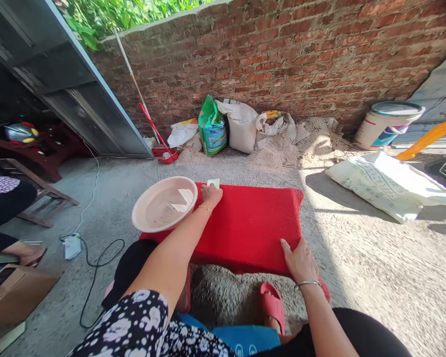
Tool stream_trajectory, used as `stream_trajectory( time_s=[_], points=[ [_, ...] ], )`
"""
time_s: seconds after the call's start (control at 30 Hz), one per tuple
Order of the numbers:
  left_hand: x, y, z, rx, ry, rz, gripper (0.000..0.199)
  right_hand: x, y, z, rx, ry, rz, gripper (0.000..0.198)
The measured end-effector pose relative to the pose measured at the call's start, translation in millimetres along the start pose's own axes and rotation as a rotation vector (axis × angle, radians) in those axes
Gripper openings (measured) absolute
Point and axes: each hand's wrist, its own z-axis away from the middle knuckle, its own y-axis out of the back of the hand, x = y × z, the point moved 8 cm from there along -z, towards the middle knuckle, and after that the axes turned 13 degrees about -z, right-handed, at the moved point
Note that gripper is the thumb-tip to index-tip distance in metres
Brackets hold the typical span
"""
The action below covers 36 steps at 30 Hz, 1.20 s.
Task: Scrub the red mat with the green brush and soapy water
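Observation:
A wet-looking red towel [245, 218] lies spread over a low bench-like surface in front of my knees. My left hand [211, 196] reaches to its far left edge, with the fingers closed on a small pale green block [214, 183] that looks like a bar of soap. My right hand [302, 262] grips the towel's near right corner, thumb on top and the other fingers partly hidden over the side. Beside my left forearm stands a pale pink basin [163, 203] with water in it, touching the towel's left end.
Sacks [241, 126] and loose grain-like material [278, 153] line the brick wall [282, 64]. A white sack [382, 183] lies at right, near a lidded bucket [386, 124]. A cable [92, 267], a cardboard box [18, 292] and a seated person's leg [7, 233] are at left.

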Motion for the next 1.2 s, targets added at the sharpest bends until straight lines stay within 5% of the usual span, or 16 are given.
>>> stream_trajectory(
  time_s=[0.1,0.17,0.3,0.5,0.6,0.83,0.93,1.03,1.2],
  points=[
    [-9,1,-10,0.002,0.089,-0.007,0.041,-1,1,0,0.014,0.009,0.009,0.075],
    [10,-5,-6,-0.004,0.076,0.002,0.040,-1,1,0,0.021,0.010,0.011,0.075],
    [97,-25,28,-0.042,-0.107,0.050,0.041,1,-2,-2,0.022,-0.001,0.007,0.076],
    [227,-47,116,-0.150,-0.590,0.136,0.041,1,-3,-4,0.011,-0.010,0.034,0.075],
    [225,-42,124,-0.152,-0.667,0.145,0.042,0,-2,-2,0.013,-0.008,0.042,0.075],
    [83,-8,27,-0.050,-0.174,0.055,0.042,-3,1,1,0.020,0.002,0.045,0.076],
    [64,-9,17,-0.057,-0.083,0.038,0.043,-5,2,2,0.027,0.006,0.039,0.078],
    [105,-21,41,-0.068,-0.161,0.053,0.042,-6,3,3,0.031,0.014,0.039,0.077],
    [235,-49,137,-0.127,-0.553,0.112,0.039,-6,3,3,0.015,0.006,0.056,0.073]
  ],
)
